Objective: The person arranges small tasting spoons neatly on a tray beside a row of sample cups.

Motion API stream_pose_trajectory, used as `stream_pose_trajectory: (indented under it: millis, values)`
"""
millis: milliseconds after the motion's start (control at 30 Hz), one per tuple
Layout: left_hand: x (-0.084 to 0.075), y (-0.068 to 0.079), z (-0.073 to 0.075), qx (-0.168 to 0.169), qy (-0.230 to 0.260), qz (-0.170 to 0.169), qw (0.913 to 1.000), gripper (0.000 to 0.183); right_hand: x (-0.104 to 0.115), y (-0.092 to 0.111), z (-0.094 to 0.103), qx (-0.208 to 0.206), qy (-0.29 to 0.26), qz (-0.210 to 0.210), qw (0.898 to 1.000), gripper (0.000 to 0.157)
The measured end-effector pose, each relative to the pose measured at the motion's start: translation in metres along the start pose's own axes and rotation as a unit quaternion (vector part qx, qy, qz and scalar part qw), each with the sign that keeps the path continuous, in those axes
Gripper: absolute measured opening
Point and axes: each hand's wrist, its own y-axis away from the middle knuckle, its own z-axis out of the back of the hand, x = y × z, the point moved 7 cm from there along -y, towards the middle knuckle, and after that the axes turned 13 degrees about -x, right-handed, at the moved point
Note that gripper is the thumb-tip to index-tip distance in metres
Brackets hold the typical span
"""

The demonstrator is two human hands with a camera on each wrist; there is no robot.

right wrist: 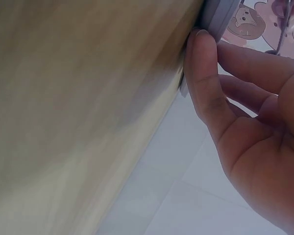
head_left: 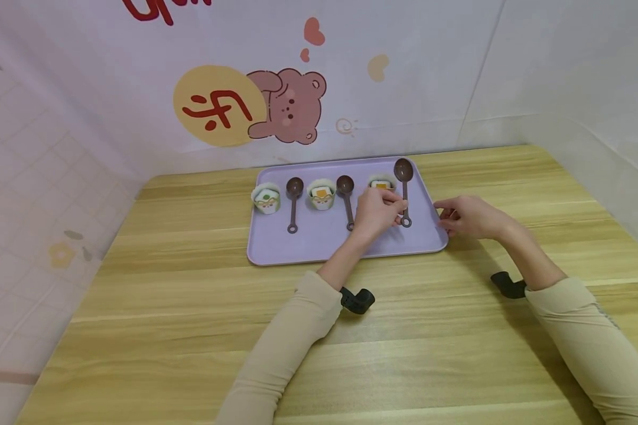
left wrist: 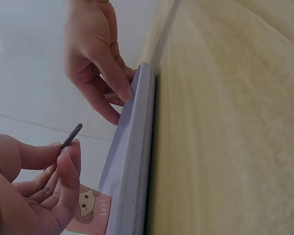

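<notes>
My left hand (head_left: 378, 211) pinches the thin handle of a brown measuring spoon (head_left: 403, 170) between thumb and fingers, over the right part of a lilac tray (head_left: 319, 254). In the left wrist view the dark handle end (left wrist: 72, 134) sticks out past the fingertips. The fingertips of my right hand (head_left: 470, 217) touch the tray's right edge. Seen from the right wrist, the fingers (right wrist: 206, 58) meet the outer rim (right wrist: 220, 19). A small paper cup (head_left: 381, 178) stands behind my left hand, partly hidden by it.
Farther left on the tray lie two more brown measuring spoons (head_left: 293, 203) (head_left: 346, 195). Between and beside them stand two paper cups (head_left: 321, 196) (head_left: 266, 199) with white pieces inside. A pale printed curtain (head_left: 404, 88) hangs behind the wooden table (head_left: 191, 307).
</notes>
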Motion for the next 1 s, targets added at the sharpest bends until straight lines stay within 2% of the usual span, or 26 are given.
stream_pose_trajectory:
  millis: [467,733,1000]
  values:
    - [0.008,-0.002,-0.010,-0.011,-0.064,0.015,0.9978,0.009,0.002,-0.001,0.000,0.002,-0.003,0.002,1.000,0.038]
    - [0.013,-0.005,-0.020,-0.023,-0.122,0.005,0.9922,0.009,0.000,0.000,0.000,0.003,0.004,0.002,1.000,0.038]
    - [0.016,-0.006,-0.026,-0.037,-0.141,0.016,0.9892,0.008,0.000,0.000,0.000,0.003,0.012,-0.003,1.000,0.040]
